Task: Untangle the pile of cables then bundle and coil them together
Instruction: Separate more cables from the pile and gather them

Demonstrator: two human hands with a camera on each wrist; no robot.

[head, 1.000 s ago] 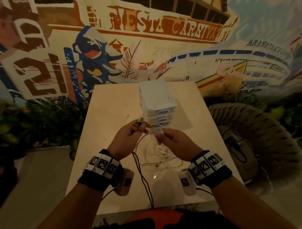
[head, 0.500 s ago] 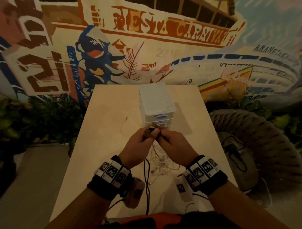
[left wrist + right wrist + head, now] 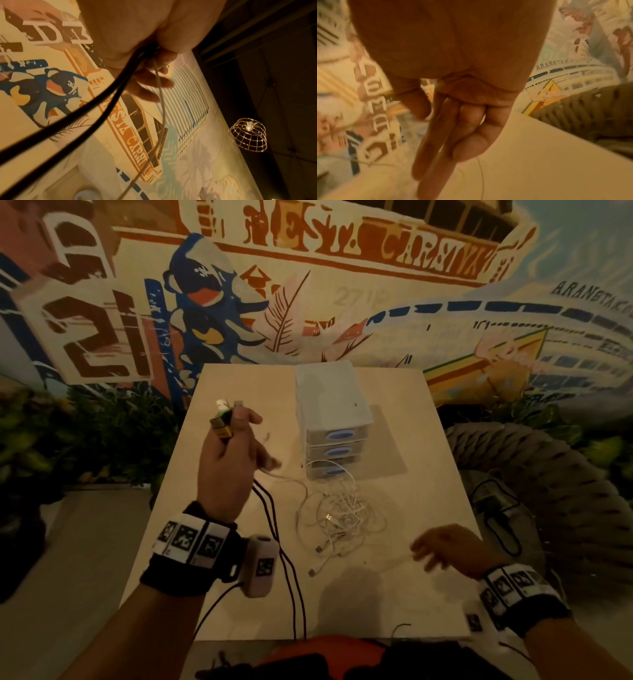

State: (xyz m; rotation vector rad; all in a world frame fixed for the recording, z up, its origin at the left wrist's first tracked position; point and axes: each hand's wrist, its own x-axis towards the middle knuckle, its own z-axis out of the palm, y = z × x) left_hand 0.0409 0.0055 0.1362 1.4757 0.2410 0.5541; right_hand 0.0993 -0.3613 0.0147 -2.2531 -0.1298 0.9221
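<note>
My left hand (image 3: 236,440) is raised over the table's left half and grips a bunch of cable plugs (image 3: 222,419), their tips sticking up above the fist. Two black cables (image 3: 274,525) hang from it toward the near table edge. A thin white cable (image 3: 287,477) runs from it to the tangled white cable pile (image 3: 342,518) in front of the drawers. The left wrist view shows the black cables (image 3: 102,97) and white cable (image 3: 161,108) leaving the left hand (image 3: 150,75). My right hand (image 3: 442,546) hovers near the table's right front. Its fingers (image 3: 440,142) are straight, with a thin white cable (image 3: 481,175) hanging beside them.
A white three-drawer box (image 3: 334,419) stands mid-table on the pale wooden table (image 3: 428,491), just behind the pile. A woven chair (image 3: 548,491) holding a dark object sits to the right. Plants (image 3: 85,440) and a painted wall lie beyond.
Both hands were together at the plugs in front of the drawers. The left hand has lifted up and left with the plugs; the right hand let go and swung to the near right.
</note>
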